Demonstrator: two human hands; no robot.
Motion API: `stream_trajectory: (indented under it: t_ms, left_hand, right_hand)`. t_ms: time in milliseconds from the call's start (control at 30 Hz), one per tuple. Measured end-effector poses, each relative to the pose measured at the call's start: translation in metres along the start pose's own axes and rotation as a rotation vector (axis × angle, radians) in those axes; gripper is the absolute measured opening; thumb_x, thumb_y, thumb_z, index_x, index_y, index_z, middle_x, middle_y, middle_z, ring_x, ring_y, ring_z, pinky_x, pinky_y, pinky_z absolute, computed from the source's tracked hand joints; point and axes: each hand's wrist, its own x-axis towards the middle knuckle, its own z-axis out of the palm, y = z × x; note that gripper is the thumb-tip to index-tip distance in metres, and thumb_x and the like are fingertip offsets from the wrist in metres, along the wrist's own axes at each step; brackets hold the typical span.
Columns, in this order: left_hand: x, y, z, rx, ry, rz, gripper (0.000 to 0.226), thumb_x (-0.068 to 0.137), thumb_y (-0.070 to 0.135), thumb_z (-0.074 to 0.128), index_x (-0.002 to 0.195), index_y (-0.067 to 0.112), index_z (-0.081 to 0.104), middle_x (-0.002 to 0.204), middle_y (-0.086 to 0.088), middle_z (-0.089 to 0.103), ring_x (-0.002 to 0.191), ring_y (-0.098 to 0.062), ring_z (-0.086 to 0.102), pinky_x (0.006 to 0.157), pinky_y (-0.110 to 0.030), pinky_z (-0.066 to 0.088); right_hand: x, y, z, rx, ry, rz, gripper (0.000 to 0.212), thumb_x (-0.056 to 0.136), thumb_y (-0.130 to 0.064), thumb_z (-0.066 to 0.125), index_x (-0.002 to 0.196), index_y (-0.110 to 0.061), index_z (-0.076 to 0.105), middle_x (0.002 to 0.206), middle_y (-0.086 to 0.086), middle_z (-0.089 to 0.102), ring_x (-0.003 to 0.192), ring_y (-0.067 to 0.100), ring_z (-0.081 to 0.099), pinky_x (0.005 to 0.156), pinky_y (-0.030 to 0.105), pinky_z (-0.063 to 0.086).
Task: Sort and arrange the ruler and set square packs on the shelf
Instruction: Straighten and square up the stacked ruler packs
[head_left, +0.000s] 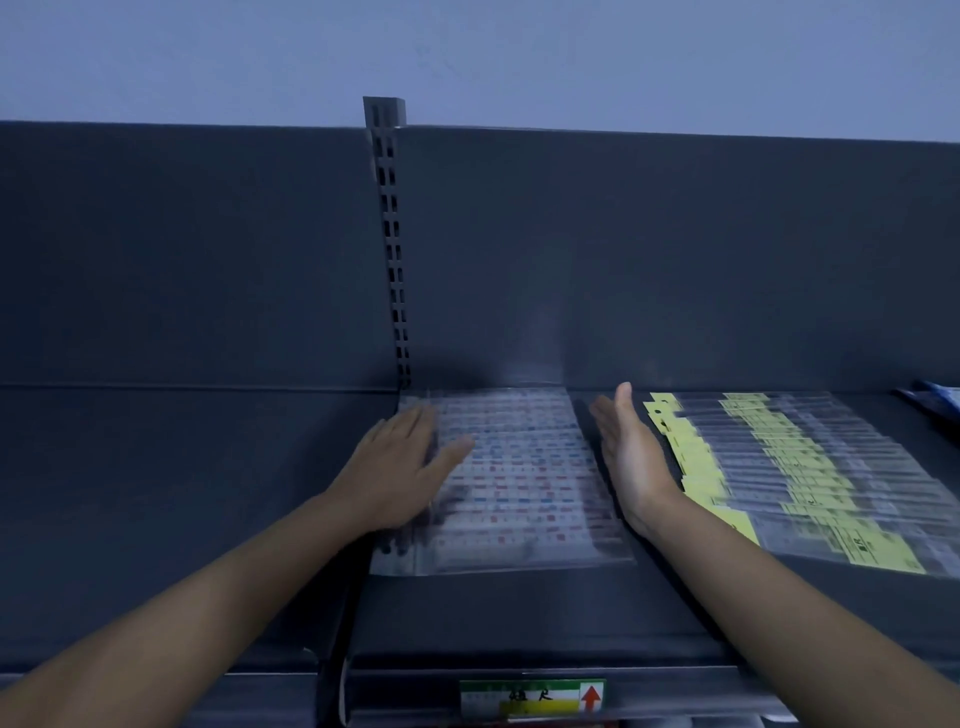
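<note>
Head view: flat left hand (402, 457) and edge-on, straight-fingered right hand (626, 457) square the ruler packs (519, 478), yellow-labelled packs (789, 467) alongside already fanned, tidying apparently nearly done.

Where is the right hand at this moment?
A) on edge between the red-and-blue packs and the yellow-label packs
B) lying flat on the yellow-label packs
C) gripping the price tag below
A: the right hand stands on edge, fingers straight, between the red-and-blue packs and the yellow-label packs.
</note>
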Motion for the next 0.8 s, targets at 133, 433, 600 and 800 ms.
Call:
stream_trajectory:
  t_ms: [133, 433, 600, 800]
  left_hand:
    - [0.017, 0.013, 0.007, -0.328, 0.038, -0.156, 0.099, 0.081, 0.077, 0.012, 0.143, 0.003, 0.035, 0.154, -0.012, 0.029, 0.142, -0.023, 0.026, 0.116, -0.029, 0.015]
    - [0.034, 0.007, -0.009, -0.945, 0.166, -0.275, 0.078, 0.088, 0.075, 0.026, 0.143, 0.023, 0.043, 0.143, 0.005, 0.047, 0.124, -0.01, 0.048, 0.111, -0.035, 0.033]
    - [0.049, 0.002, -0.019, -1.127, 0.221, -0.323, 0.073, 0.093, 0.067, 0.029, 0.148, 0.019, 0.034, 0.121, 0.012, 0.049, 0.082, 0.009, 0.047, 0.076, -0.014, 0.036]
    - [0.049, -0.001, -0.022, -1.114, 0.183, -0.303, 0.072, 0.093, 0.068, 0.029, 0.148, 0.022, 0.031, 0.134, 0.016, 0.047, 0.095, 0.008, 0.05, 0.088, -0.013, 0.03]
  right_hand:
    - [0.003, 0.0, 0.012, -0.025, 0.007, 0.001, 0.051, 0.094, -0.063, 0.025, 0.111, -0.031, 0.061, 0.11, -0.022, 0.057, 0.102, -0.001, 0.055, 0.093, 0.021, 0.035]
    - [0.024, -0.008, 0.006, -0.052, 0.041, -0.021, 0.05, 0.097, -0.055, 0.034, 0.126, -0.021, 0.056, 0.134, -0.004, 0.052, 0.122, 0.013, 0.051, 0.106, 0.032, 0.033]
    - [0.033, -0.011, 0.012, -0.003, 0.01, 0.018, 0.06, 0.098, -0.051, 0.033, 0.14, -0.009, 0.043, 0.144, 0.002, 0.045, 0.133, 0.018, 0.041, 0.104, 0.029, 0.031]
    - [0.031, -0.011, 0.014, -0.012, -0.004, -0.037, 0.047, 0.099, -0.048, 0.034, 0.124, -0.016, 0.056, 0.12, -0.004, 0.055, 0.101, 0.005, 0.055, 0.095, 0.023, 0.035]
